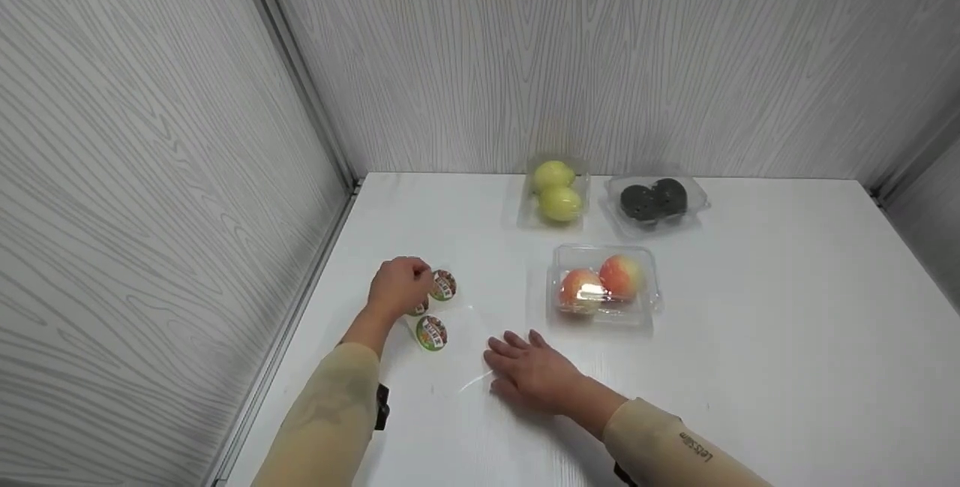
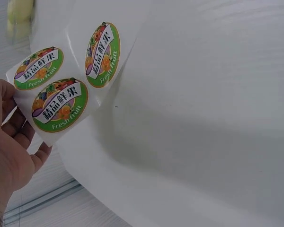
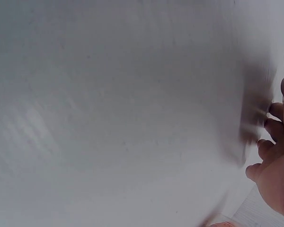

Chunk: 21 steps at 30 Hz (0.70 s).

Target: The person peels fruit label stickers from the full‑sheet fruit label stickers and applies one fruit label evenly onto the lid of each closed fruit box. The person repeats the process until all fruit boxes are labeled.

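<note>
My left hand (image 1: pixel 400 289) pinches the left end of a thin, translucent sticker sheet (image 1: pixel 466 337). Several oval stickers (image 2: pixel 60 105) on it show fruit pictures and the words "Fresh fruit"; in the left wrist view, that end is lifted and bent above the table. Spread fingers of my right hand (image 1: pixel 531 376) lie palm down by the sheet's right end, although whether they press on the sheet I cannot tell. The right wrist view shows this hand (image 3: pixel 279 161) at its right edge. Beyond it, a clear clamshell box (image 1: pixel 606 284) holds two red-yellow fruits (image 1: pixel 619 277).
Toward the back of the white table (image 1: pixel 765 307) stand a clear box (image 1: pixel 581 185) with two yellow fruits (image 1: pixel 559 202) and another box (image 1: pixel 697 202) with two dark round fruits (image 1: pixel 640 202). Grey wood-grain panels (image 1: pixel 585 59) enclose the left, back and right.
</note>
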Motion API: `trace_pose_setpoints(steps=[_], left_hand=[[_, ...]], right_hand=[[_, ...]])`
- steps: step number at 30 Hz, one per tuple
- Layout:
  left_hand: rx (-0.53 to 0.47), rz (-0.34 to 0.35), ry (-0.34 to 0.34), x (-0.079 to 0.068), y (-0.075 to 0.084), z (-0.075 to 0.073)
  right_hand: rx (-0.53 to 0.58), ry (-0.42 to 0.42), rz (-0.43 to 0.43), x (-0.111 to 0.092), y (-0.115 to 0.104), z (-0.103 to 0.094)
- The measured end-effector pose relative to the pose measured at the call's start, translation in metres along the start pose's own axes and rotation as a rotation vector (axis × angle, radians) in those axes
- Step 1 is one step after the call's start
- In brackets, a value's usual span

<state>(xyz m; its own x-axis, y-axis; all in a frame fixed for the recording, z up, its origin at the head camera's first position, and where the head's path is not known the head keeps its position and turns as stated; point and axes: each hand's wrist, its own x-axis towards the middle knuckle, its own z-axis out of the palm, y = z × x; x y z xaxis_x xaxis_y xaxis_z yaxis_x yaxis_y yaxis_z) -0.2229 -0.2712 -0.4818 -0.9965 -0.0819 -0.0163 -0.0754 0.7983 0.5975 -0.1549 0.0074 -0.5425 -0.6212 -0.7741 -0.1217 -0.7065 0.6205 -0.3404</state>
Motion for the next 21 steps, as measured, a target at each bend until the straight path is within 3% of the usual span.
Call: trace_pose_setpoints(steps=[13, 21], left_hand=[[0.016, 0.035, -0.005, 0.0, 0.013, -0.016], [-0.031, 0.058, 0.008, 0.003, 0.032, -0.03]], right_hand=[[0.074, 0.064, 0.017, -0.01, 0.008, -0.003], [0.216, 0.232, 0.05, -0.017, 0.012, -0.018]])
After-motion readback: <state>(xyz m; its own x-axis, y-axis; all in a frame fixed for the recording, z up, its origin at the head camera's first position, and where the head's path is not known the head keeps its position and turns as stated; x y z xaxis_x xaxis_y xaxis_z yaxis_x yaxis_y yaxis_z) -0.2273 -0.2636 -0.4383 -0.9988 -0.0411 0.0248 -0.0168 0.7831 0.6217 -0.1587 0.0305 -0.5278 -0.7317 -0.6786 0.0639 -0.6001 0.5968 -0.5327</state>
